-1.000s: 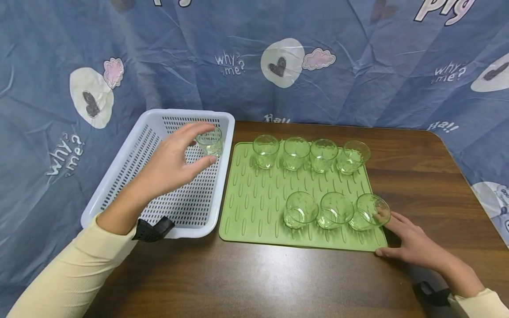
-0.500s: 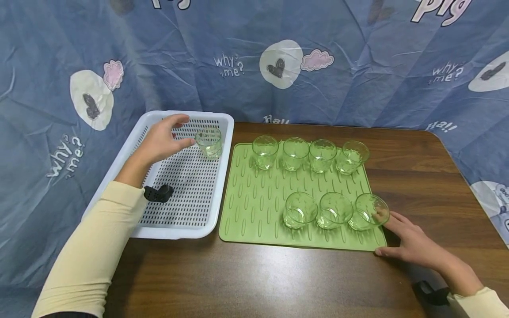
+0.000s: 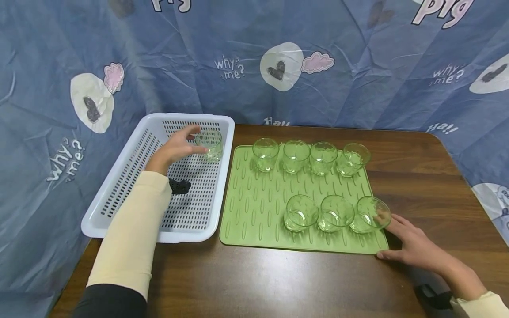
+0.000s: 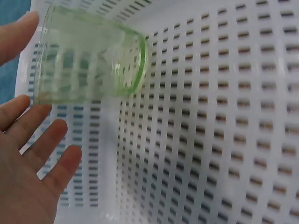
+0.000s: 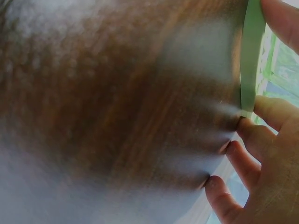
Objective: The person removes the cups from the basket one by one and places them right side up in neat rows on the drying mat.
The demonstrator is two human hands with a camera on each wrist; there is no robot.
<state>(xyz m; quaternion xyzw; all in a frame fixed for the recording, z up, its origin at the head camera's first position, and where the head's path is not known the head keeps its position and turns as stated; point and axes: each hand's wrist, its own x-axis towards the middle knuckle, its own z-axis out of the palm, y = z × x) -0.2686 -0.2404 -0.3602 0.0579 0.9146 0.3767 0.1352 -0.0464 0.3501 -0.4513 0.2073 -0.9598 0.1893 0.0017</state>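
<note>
A clear green-tinted glass (image 3: 214,148) stands inside the white plastic basket (image 3: 89,227), near its right wall. My left hand (image 3: 176,149) reaches into the basket, thumb and fingers spread on either side of the glass's rim. The left wrist view has the fingers (image 4: 65,163) loosely extended, with the fingertips right at the rim of the glass (image 4: 88,56). On the right, my right hand (image 3: 417,245) rests at the right edge of the green mat (image 3: 254,221). Its fingertips touch the table, and its thumb lies at the mat's front right corner.
Several glasses (image 3: 296,157) form a back row on the mat; three more (image 3: 301,214) line its front right part. The front-right glass (image 3: 370,215) overlaps my right fingertips. Behind the wooden table (image 3: 278,282) hangs a blue printed cloth (image 3: 358,66).
My left hand first drew back leftward from the glass in the basket, then came forward to its rim again. The glass stayed in place. My right hand has not moved.
</note>
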